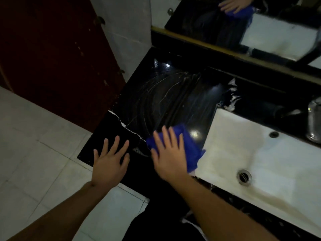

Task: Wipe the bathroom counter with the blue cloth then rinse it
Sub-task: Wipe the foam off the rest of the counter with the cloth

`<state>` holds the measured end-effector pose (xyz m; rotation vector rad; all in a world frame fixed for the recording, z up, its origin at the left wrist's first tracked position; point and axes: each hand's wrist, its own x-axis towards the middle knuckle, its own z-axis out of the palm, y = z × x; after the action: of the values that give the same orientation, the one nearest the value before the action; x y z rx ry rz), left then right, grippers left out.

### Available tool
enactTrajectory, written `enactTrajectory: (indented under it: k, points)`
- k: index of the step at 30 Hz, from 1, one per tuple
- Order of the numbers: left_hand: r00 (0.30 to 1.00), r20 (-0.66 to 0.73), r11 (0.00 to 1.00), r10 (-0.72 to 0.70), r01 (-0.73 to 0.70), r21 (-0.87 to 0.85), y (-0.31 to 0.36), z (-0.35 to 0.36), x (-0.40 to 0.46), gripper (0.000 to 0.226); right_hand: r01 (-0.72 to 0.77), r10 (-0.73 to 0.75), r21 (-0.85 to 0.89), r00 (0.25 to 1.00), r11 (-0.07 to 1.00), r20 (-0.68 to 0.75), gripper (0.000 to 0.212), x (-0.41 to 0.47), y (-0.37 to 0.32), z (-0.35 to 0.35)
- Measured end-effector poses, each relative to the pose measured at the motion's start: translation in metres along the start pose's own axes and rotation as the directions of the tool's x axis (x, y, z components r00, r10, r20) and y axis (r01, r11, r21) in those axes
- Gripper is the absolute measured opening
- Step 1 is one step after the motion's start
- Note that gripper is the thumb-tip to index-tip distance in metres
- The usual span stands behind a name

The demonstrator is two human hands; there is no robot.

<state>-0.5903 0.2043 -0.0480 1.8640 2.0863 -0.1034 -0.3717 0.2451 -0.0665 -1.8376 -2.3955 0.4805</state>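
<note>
- The blue cloth (187, 145) lies flat on the black tabletop (173, 101), near its front edge and just beside the left rim of the white sink (260, 162).
- The right hand (169, 157) presses down on the cloth with straight, spread fingers (165, 134); it grips nothing, and the cloth shows past the fingertips at 12 o'clock and along the hand's 3 o'clock side.
- The left hand (110, 162) rests flat and open on the tabletop at the cloth's 9 o'clock, touching only the bare surface, so the right hand is the working one.
- Wet streaks curve across the tabletop at 11 to 12 o'clock from the cloth; the sink lies at 3 o'clock, where rinsing would likely follow.
</note>
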Motion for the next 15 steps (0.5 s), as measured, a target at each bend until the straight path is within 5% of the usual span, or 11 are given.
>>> enactTrajectory:
  k: [4, 10, 15]
  points:
    - [0.999, 0.052, 0.997, 0.01, -0.014, 0.077, 0.003, -0.013, 0.002, 0.072, 0.025, -0.025, 0.011, 0.998, 1.0, 0.053, 0.06, -0.063, -0.007, 0.014]
    - [0.991, 0.126, 0.991, 0.045, -0.06, 0.116, -0.004, -0.017, 0.005, 0.055, -0.033, 0.032, 0.045, 0.999, 0.998, 0.04, 0.059, -0.076, -0.002, 0.013]
    - [0.953, 0.048, 0.951, 0.3, -0.303, 0.057, -0.032, -0.033, 0.047, 0.056, -0.149, 0.149, 0.014, 0.988, 0.989, -0.047, 0.06, -0.017, 0.016, 0.001]
